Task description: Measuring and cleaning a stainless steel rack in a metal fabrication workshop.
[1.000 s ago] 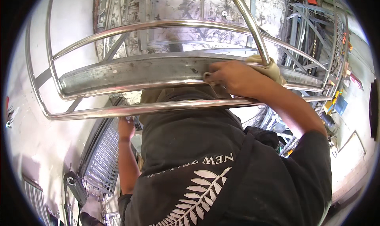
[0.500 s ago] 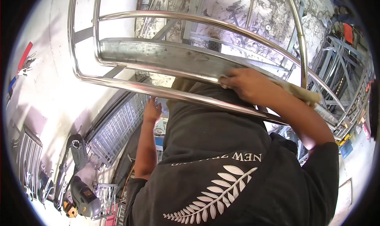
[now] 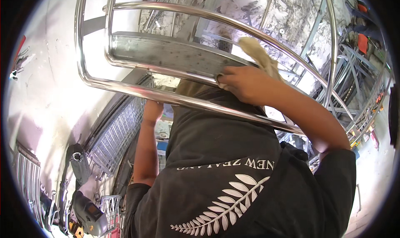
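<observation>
A polished metal tube frame point(image 3: 175, 98) with rounded corners stretches across in front of my body. Its inner side carries a wide grey flat bar point(image 3: 158, 52), dull and smudged. My right hand point(image 3: 246, 83) is closed on a tan cloth point(image 3: 258, 52), pinching part of it against the inner lower tube. The cloth's loose end stands up beyond the wrist, over the flat bar's far edge. My left hand point(image 3: 154, 110) is at the underside of the outer lower tube, left of my body. The tube hides its fingers.
Wire mesh panels point(image 3: 114, 131) lean by the wall at left. Below them are a black bag point(image 3: 78, 161) and a dark welding helmet point(image 3: 89, 213). Metal lengths point(image 3: 354, 79) are piled at right. The floor point(image 3: 250, 8) beyond the frame is stained.
My right hand has slid left along the inner tube with the cloth, whose loose end has swung upward. My left hand has moved up against the outer tube, its fingers now hidden.
</observation>
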A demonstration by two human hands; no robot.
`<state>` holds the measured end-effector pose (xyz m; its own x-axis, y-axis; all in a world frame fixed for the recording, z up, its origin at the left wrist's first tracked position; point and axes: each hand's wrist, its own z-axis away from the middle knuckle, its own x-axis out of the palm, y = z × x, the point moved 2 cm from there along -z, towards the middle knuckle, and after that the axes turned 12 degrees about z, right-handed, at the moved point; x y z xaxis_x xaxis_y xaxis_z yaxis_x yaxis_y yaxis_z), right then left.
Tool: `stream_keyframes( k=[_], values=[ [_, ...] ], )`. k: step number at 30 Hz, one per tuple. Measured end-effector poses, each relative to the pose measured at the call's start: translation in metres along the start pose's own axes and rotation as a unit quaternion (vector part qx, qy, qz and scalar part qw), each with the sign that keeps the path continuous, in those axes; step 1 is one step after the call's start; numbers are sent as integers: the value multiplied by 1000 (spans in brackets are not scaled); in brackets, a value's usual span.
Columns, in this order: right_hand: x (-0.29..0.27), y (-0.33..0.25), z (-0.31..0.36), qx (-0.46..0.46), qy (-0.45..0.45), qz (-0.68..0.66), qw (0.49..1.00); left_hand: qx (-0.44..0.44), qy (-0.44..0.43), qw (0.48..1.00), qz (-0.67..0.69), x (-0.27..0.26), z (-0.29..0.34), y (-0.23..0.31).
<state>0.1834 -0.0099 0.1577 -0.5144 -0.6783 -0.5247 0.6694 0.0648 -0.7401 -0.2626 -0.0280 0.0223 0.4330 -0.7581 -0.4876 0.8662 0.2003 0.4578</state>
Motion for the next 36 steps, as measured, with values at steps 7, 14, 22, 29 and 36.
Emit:
stream_keyframes(
  k=[7, 14, 22, 29, 36],
  values=[
    [-3, -48, -109, -82, 30, 93, 992, -59, -41, 995, -66, -7, -1, -22],
    [5, -51, -112, -109, 137, 54, 983, -68, 10, 997, -18, -21, 10, -13],
    [-11, -73, -184, -123, 101, 97, 983, -20, 70, 997, -5, -10, 31, -37],
    [-15, -58, -170, -226, 93, 155, 957, -49, 82, 995, 6, -10, 37, -47],
    [-22, -72, -192, -250, 102, 180, 946, -96, 58, 993, 38, -7, 46, -54]
  ],
)
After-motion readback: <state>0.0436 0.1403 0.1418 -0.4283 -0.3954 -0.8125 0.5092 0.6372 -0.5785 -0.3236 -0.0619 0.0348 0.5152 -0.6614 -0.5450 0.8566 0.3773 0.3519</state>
